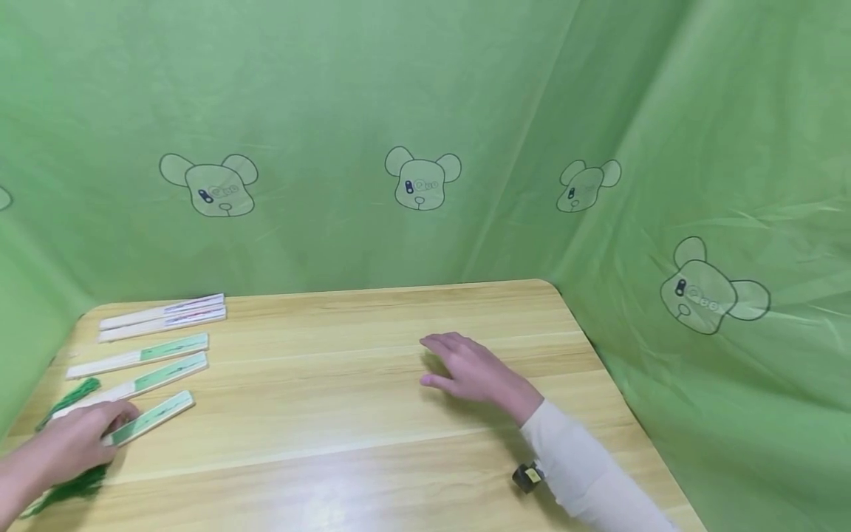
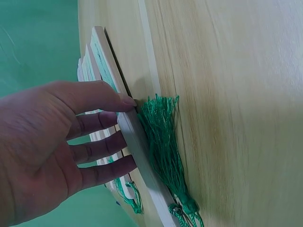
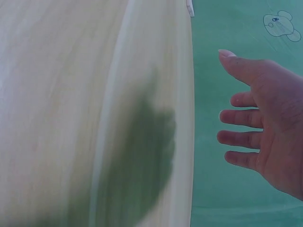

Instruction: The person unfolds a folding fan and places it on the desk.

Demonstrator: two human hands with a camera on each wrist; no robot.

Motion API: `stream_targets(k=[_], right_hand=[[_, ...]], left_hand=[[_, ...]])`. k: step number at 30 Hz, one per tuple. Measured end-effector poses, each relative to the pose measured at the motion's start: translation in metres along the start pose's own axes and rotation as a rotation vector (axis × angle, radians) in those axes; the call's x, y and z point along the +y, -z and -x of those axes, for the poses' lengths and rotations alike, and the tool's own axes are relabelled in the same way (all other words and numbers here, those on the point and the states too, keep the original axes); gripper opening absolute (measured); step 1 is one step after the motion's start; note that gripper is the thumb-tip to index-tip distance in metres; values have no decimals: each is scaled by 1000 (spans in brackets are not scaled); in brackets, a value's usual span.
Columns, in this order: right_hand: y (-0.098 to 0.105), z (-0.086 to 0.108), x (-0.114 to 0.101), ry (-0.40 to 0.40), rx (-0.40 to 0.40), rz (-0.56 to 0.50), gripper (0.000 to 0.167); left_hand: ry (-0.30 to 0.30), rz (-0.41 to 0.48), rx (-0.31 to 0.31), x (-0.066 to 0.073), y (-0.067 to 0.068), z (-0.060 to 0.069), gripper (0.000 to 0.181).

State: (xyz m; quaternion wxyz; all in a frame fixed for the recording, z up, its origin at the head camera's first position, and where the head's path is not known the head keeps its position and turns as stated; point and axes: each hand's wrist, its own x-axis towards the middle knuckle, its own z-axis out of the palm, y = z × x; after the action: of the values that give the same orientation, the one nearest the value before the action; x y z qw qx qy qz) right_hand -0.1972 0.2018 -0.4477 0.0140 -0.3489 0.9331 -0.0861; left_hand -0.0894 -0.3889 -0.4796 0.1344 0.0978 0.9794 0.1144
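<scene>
Left hand (image 1: 86,437) pinched the nearest folded fan (image 1: 154,418) between thumb and fingers, on the left of the table (image 1: 312,421). It appeared light, stiff and breakable; a mid-length hold, clear of the green tassel (image 2: 163,142), was judged sound. Right hand (image 1: 470,371) hung above, fingers parted. Four more fans (image 1: 174,348) lay beyond. Bear-print (image 1: 420,181) lettering on the green curtain (image 1: 319,96) was illegible.

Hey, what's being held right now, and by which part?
The left hand grips the nearest folded fan by its long edges, near the middle; the right hand holds nothing.
</scene>
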Motion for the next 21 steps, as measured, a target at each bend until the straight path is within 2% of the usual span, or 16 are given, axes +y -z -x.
stream_targets(k=[6, 11, 16, 21], right_hand=[[-9, -3, -4, 14, -5, -2, 73], [-11, -4, -6, 28, 13, -6, 73], [-14, -7, -8, 38, 20, -22, 72], [-17, -10, -10, 39, 6, -32, 72]], left_hand=[[4, 24, 4, 2, -3, 0, 44], [0, 26, 36, 5, -4, -2, 46], [-20, 33, 62, 12, -3, -5, 47], [-25, 49, 63, 20, -2, -8, 47]])
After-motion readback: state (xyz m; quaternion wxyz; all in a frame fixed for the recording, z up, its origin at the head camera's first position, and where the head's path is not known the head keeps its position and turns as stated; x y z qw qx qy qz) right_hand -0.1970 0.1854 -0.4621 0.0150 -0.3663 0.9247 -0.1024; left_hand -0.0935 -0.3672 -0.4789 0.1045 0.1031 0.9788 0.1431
